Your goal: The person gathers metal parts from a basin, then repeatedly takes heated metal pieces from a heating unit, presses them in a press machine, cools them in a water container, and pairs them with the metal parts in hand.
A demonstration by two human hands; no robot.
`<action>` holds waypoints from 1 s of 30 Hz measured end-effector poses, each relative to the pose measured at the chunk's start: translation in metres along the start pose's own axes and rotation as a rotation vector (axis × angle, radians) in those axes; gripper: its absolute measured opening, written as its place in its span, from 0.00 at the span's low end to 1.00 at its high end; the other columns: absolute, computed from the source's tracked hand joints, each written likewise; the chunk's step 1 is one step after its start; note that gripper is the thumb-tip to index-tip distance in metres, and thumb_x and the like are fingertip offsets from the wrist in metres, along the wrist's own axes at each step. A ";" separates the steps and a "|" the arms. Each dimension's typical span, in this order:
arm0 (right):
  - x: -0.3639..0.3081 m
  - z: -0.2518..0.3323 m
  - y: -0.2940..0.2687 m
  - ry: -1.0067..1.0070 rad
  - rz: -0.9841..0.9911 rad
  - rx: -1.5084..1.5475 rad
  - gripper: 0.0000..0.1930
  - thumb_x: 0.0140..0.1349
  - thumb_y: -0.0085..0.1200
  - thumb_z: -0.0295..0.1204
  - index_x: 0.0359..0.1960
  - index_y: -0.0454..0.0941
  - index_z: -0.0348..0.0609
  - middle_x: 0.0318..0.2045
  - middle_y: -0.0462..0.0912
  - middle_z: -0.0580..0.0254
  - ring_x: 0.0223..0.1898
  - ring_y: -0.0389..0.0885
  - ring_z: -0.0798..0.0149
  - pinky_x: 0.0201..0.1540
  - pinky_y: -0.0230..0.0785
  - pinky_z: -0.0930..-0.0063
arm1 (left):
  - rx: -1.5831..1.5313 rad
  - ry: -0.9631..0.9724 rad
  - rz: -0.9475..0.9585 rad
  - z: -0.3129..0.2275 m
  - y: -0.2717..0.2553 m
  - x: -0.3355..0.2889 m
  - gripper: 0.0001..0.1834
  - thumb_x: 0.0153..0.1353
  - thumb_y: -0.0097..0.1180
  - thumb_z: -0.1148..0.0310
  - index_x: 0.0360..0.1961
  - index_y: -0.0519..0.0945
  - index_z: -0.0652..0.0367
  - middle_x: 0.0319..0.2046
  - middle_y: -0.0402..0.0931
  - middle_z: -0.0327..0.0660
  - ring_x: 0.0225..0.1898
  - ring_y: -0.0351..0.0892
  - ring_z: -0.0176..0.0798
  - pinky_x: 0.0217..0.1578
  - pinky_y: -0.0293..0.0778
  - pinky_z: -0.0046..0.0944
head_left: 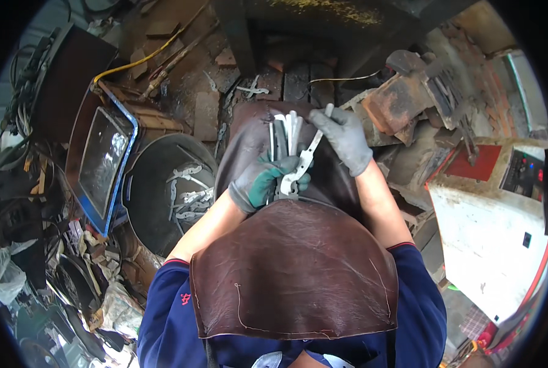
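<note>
My left hand (263,182), in a grey and green glove, is closed around a bundle of long grey metal pieces (293,130) standing up above my lap. In front of the bundle leans one flat metal piece (311,149) with a straight shank and a notched, hooked lower end. That hooked end lies against my left fingers. At its upper end my right hand (345,136), in a grey glove, pinches the shank between thumb and fingers. A brown leather apron (292,264) covers my chest and lap. My left palm is hidden behind the metal pieces.
To my left stands a dark round tub (144,184) with several similar metal pieces (194,199) inside. Beside it leans a blue-framed panel (111,165). More pieces (253,89) lie on the brick floor ahead. Rusty blocks (396,101) and a white machine cabinet (485,227) stand right.
</note>
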State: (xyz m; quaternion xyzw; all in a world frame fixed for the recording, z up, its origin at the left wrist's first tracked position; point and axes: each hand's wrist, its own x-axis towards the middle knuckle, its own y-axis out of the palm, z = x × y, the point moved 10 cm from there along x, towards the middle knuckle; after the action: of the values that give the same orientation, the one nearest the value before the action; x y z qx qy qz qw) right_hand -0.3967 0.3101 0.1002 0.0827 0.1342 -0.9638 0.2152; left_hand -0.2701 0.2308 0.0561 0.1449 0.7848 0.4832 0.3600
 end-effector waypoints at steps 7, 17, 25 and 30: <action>-0.048 -0.031 -0.070 0.200 -0.176 0.605 0.12 0.61 0.53 0.36 0.33 0.79 0.38 0.13 0.70 0.71 0.12 0.64 0.78 0.14 0.52 0.85 | 0.081 0.120 -0.026 -0.018 0.012 0.017 0.19 0.67 0.48 0.66 0.57 0.64 0.55 0.41 0.74 0.44 0.36 0.77 0.41 0.37 0.77 0.38; -0.117 -0.127 -0.214 -0.198 -0.734 0.971 0.18 0.66 0.46 0.26 0.57 0.66 0.35 0.48 0.78 0.51 0.44 0.81 0.62 0.42 0.77 0.73 | 0.096 0.110 0.104 -0.013 0.000 0.026 0.20 0.66 0.50 0.67 0.58 0.66 0.49 0.36 0.71 0.37 0.35 0.74 0.38 0.41 0.74 0.46; -0.065 -0.150 -0.253 -0.222 -0.990 1.046 0.18 0.66 0.41 0.23 0.57 0.62 0.32 0.50 0.75 0.46 0.48 0.78 0.55 0.48 0.75 0.66 | 0.054 0.033 0.062 -0.006 0.014 0.029 0.23 0.64 0.52 0.68 0.60 0.64 0.56 0.42 0.72 0.41 0.43 0.75 0.42 0.45 0.76 0.48; -0.057 -0.163 -0.282 -0.202 -1.102 1.159 0.14 0.67 0.41 0.23 0.52 0.65 0.32 0.47 0.76 0.46 0.46 0.79 0.54 0.45 0.78 0.66 | 0.151 -0.080 0.104 0.001 0.018 0.028 0.23 0.62 0.51 0.72 0.59 0.64 0.62 0.48 0.73 0.45 0.47 0.77 0.46 0.46 0.77 0.48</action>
State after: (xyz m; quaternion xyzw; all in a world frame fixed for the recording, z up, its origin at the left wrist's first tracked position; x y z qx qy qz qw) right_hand -0.4524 0.6259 0.0207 0.0158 -0.3857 -0.8506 -0.3571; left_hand -0.2907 0.2562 0.0590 0.2314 0.7955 0.4343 0.3536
